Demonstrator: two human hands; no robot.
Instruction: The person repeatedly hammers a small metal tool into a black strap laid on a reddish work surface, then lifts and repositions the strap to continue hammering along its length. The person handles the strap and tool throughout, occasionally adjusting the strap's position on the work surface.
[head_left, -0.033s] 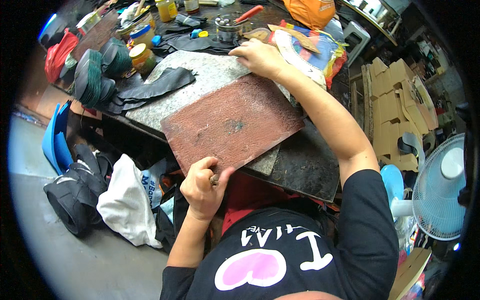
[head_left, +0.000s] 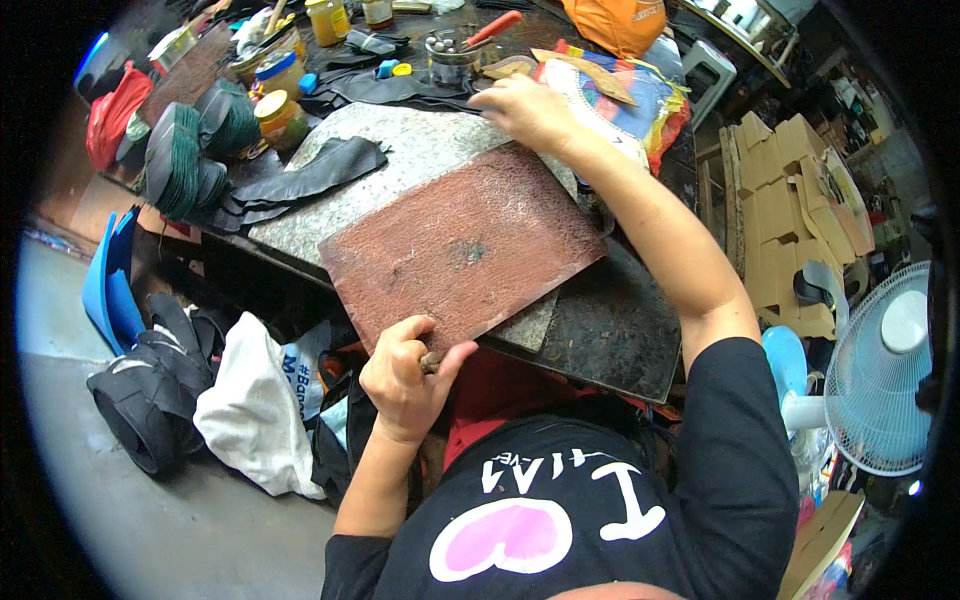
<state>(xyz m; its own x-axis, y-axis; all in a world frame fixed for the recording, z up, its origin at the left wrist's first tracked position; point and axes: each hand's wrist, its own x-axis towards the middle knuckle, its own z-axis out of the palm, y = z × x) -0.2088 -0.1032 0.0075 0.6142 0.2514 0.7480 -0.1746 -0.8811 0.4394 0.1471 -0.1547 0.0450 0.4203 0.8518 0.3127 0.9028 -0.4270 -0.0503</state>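
A rough reddish-brown rectangular board (head_left: 430, 265) lies askew over a pale stone slab (head_left: 385, 130) on the workbench. At the board's near edge, my left hand (head_left: 400, 375) is closed, with the small brown end of something showing between thumb and curled forefinger. The rest of that thing is hidden in the fist. My right hand (head_left: 535, 115) reaches past the board's far corner, beside black leather pieces (head_left: 400, 97). Its fingers are bent together, and whatever they grip, if anything, is hidden. A curved black leather strip (head_left: 310, 175) rests on the slab's left part.
Dark thread spools (head_left: 175, 160), a yellow-lidded jar (head_left: 280, 120) and a metal-lidded glass pot (head_left: 452, 60) with a red-handled tool (head_left: 497, 27) stand around the bench. A colourful plastic bag (head_left: 660, 105) is at right. A white fan (head_left: 880, 370) stands beyond my right arm.
My right hand has shifted slightly up and to the right, away from the slab's far edge. My left hand and the board keep nearly the same place.
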